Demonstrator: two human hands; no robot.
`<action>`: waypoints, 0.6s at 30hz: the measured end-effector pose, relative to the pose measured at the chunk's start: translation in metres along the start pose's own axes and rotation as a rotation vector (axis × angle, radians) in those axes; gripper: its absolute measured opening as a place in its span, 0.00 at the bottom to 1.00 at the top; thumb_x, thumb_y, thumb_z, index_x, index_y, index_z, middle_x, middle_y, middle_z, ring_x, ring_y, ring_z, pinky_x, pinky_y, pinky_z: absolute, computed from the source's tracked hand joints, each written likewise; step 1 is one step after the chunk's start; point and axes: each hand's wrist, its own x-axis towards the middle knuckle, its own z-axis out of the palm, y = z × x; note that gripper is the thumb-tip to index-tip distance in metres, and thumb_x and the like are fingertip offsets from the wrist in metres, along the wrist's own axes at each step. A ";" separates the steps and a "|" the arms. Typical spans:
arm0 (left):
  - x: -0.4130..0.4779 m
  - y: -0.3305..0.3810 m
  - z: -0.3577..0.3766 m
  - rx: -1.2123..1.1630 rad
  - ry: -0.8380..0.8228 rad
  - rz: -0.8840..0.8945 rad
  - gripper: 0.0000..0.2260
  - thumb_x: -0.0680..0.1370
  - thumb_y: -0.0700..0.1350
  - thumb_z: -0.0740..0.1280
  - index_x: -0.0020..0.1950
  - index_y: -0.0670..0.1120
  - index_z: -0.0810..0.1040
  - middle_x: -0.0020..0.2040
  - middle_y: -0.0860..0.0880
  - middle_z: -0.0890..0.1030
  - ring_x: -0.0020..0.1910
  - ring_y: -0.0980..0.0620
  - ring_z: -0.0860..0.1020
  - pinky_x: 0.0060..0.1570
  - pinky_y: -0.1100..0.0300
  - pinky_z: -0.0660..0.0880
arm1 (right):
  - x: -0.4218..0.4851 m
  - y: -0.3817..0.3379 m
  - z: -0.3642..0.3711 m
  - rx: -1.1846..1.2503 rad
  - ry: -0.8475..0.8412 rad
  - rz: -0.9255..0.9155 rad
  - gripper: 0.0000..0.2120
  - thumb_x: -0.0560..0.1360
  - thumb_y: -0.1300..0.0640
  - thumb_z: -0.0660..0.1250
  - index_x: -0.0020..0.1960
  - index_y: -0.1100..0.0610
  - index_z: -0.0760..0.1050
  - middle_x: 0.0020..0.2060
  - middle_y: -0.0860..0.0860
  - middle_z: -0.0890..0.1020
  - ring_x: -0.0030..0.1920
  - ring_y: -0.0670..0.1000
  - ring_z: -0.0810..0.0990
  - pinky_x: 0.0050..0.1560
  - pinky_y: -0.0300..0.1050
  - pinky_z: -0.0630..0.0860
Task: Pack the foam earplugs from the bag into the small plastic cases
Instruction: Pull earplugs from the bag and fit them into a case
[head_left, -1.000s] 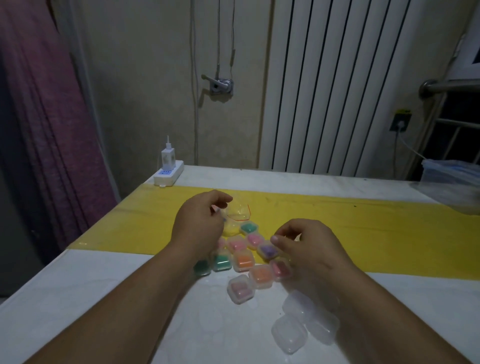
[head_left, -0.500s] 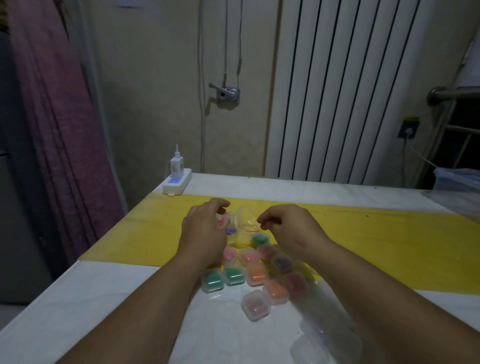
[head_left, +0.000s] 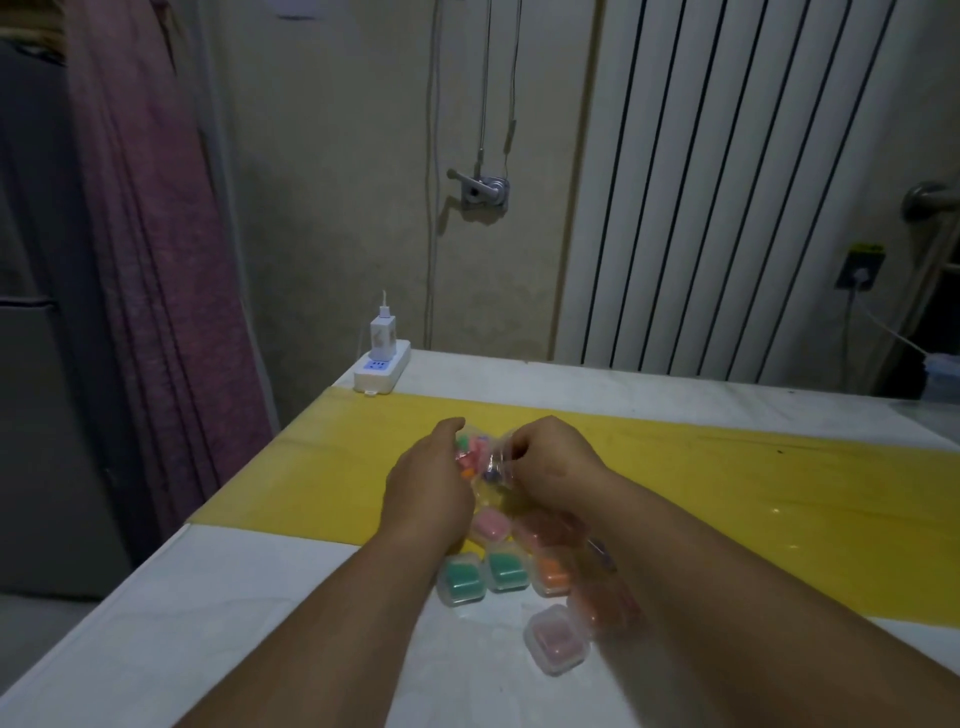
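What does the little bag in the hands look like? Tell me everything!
The bag is small, clear, thin plastic, crumpled and shiny. Through it show colourful earplugs: pink, green, orange, and something purple lower down. It is held over the yellow strip of the table. The left hand grips its left side and the right hand pinches its right edge. Whether its mouth is open cannot be seen.

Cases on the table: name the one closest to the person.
The pale pink case, lowest in the view; the green cases and orange case sit farther back.
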 end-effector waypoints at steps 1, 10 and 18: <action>0.000 0.001 0.000 -0.008 0.002 -0.001 0.28 0.75 0.38 0.65 0.74 0.55 0.65 0.66 0.49 0.76 0.63 0.46 0.74 0.60 0.50 0.74 | 0.000 -0.001 0.001 -0.005 -0.012 -0.012 0.02 0.71 0.58 0.74 0.43 0.53 0.85 0.43 0.49 0.86 0.46 0.50 0.82 0.46 0.40 0.76; 0.006 0.006 -0.014 -0.574 0.163 -0.192 0.18 0.83 0.49 0.58 0.73 0.54 0.66 0.71 0.50 0.71 0.67 0.48 0.70 0.63 0.53 0.70 | -0.028 -0.007 -0.014 0.179 0.104 -0.172 0.33 0.68 0.57 0.79 0.69 0.43 0.72 0.64 0.40 0.74 0.59 0.46 0.77 0.58 0.42 0.76; 0.001 0.018 -0.023 -0.889 -0.089 -0.298 0.18 0.80 0.60 0.59 0.64 0.52 0.75 0.57 0.49 0.82 0.55 0.47 0.80 0.59 0.46 0.76 | -0.059 -0.005 -0.028 0.303 0.196 -0.335 0.35 0.67 0.56 0.79 0.64 0.30 0.68 0.56 0.27 0.72 0.56 0.37 0.75 0.56 0.37 0.76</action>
